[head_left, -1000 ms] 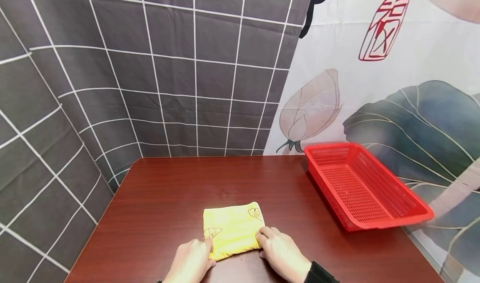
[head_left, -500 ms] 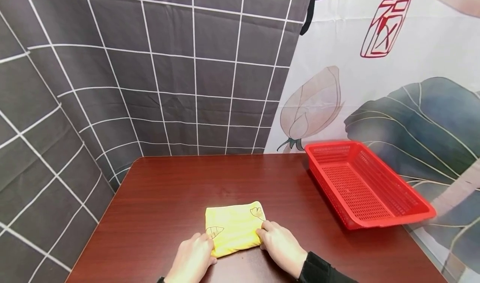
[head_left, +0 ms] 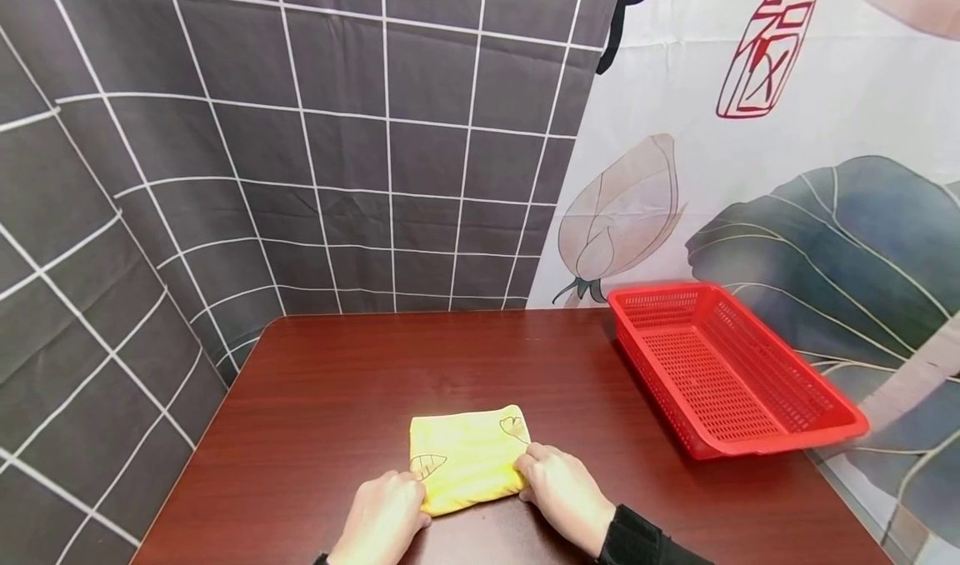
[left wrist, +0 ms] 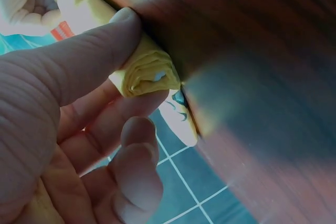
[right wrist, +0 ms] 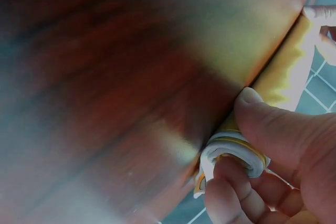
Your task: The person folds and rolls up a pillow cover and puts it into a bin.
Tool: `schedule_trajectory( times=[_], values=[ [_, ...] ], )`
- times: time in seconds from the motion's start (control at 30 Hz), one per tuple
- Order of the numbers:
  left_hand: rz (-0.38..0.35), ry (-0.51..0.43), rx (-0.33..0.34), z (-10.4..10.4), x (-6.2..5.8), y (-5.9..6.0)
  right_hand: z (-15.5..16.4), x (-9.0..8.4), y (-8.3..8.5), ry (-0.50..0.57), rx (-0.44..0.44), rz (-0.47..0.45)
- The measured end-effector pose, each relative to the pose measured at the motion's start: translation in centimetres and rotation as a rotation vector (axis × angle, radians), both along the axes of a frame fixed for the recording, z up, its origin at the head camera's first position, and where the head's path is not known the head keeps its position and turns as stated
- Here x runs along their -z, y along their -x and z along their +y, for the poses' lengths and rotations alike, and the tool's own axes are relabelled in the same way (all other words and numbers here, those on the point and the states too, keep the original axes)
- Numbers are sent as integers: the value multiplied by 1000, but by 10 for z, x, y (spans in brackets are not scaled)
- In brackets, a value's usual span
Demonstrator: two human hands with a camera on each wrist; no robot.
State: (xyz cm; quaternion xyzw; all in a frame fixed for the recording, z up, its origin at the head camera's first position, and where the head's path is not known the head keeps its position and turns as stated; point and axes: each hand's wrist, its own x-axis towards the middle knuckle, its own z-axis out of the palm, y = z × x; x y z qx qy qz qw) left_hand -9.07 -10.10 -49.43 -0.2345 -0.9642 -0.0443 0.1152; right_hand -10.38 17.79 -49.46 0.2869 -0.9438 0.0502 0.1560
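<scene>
A folded yellow cloth (head_left: 467, 458) with leaf drawings lies on the dark wooden table (head_left: 360, 382) near its front edge. My left hand (head_left: 384, 517) pinches the cloth's near left corner; in the left wrist view the thumb and fingers grip the folded yellow layers (left wrist: 148, 73). My right hand (head_left: 564, 495) pinches the near right corner; the right wrist view shows thumb and forefinger squeezing the rolled edge of the cloth (right wrist: 231, 148).
A red perforated plastic basket (head_left: 731, 373) stands at the table's right side, holding nothing. Behind the table hang a grey grid-patterned curtain (head_left: 300, 148) and a white curtain with a lotus print (head_left: 750, 182).
Both hands and the cloth stay in nearly the same place; the fingers have shifted slightly on the near corners.
</scene>
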Motion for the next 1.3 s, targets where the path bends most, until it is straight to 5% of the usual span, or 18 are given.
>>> schedule_trajectory(
  times=[0.23,0.47,0.73,1.03,1.3],
  values=[
    [65,-21,-13,1,0,0,1,1,-2,-29,20,30],
    [32,-36,-9,0,-1,2,0,0,0,34,32,-33],
    [42,-27,-30,0,0,2,-3,-12,16,3,41,-212],
    [1,-36,-42,-3,1,1,0,-28,46,49,-35,-538],
    [-6,-51,22,-7,4,2,4,-32,59,50,-56,-631]
  ],
)
